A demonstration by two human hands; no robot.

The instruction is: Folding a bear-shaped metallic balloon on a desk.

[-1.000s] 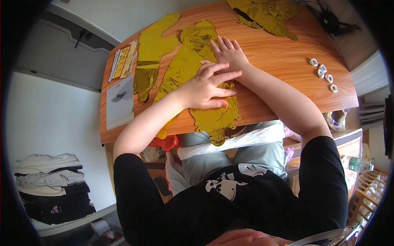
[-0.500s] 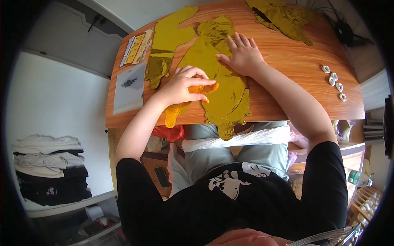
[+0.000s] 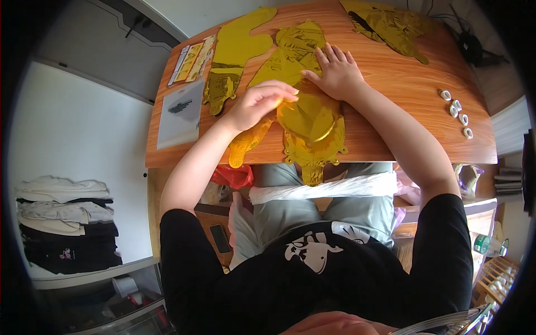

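Note:
A flat gold foil balloon (image 3: pixel 310 120), wrinkled and uninflated, lies down the middle of the wooden table (image 3: pixel 385 111). Its narrow lower tab hangs over the near edge. Thumb and fingertips of my left hand (image 3: pixel 257 106) are pinched together on its foil, and the sheet bulges and creases beside them. An orange-gold foil part (image 3: pixel 245 142) shows under that wrist; whether it belongs to the same balloon I cannot tell. My right hand (image 3: pixel 339 77) rests palm down with fingers spread, across the balloon's right edge and the tabletop, holding nothing.
Left of it lies another gold foil balloon (image 3: pixel 237 47), beside a printed card (image 3: pixel 190 62) and a clear plastic sleeve (image 3: pixel 180 114). More gold foil (image 3: pixel 388 25) sits at the far right. Several small white rolls (image 3: pixel 455 107) stand near the right edge. A black device (image 3: pixel 472 47) with cables is behind.
My left thumb and fingers have closed together from a wide curve, slightly higher up. The foil beside them has risen into a smooth bulge. My right hand stays spread.

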